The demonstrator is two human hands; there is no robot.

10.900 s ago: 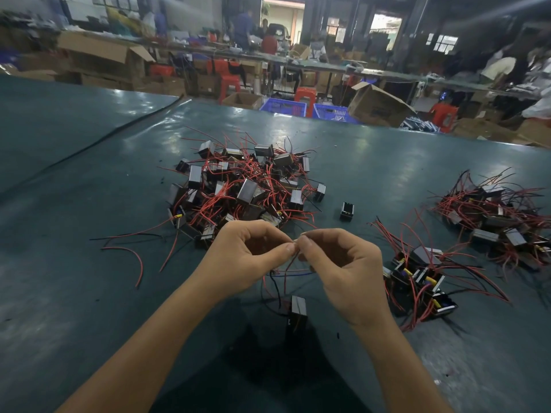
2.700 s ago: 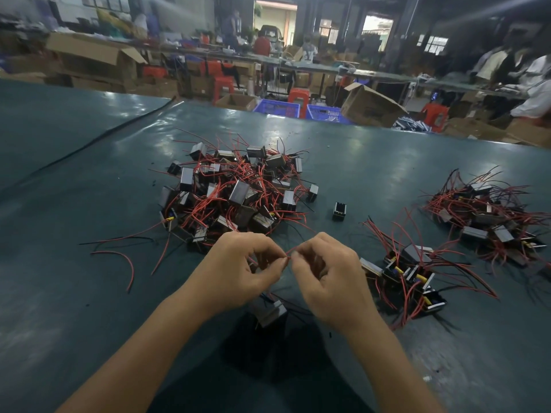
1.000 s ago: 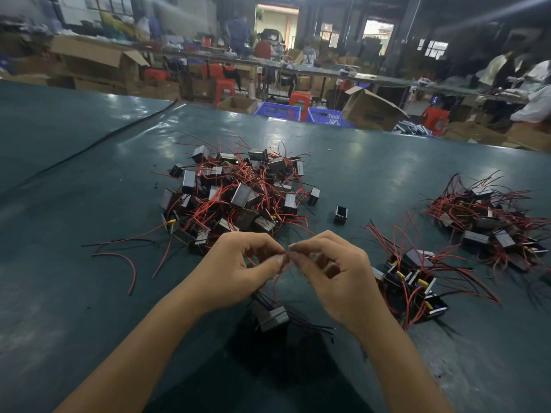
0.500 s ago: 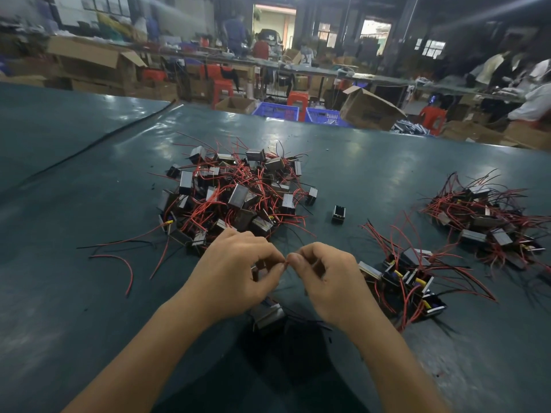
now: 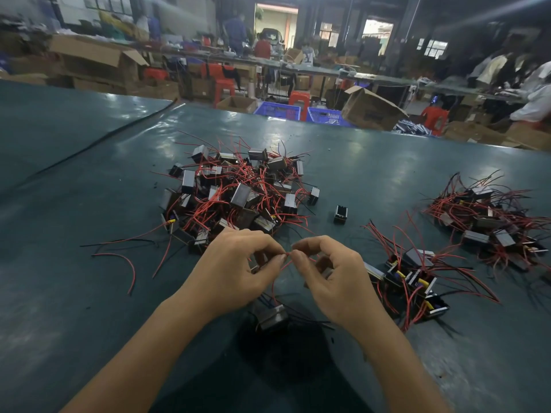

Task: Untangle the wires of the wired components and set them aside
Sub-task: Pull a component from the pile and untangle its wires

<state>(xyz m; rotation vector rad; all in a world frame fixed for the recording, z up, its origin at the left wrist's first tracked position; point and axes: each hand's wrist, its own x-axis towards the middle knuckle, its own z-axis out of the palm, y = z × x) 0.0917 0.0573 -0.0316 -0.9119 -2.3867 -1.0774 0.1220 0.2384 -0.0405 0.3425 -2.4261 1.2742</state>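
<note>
head camera, looking forward and down, close over table (image 5: 89, 308)

A factory workshop: long worktables (image 5: 372, 162), cardboard boxes (image 5: 372, 113) (many open), blue crates (image 5: 278, 110), seated workers (image 5: 533, 93).

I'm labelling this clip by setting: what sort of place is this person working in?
Probably a factory assembly floor. Heaps of wired components lie on a wide green worktable, open cardboard boxes and blue crates stand behind it, and other people work at long benches beyond.
</note>
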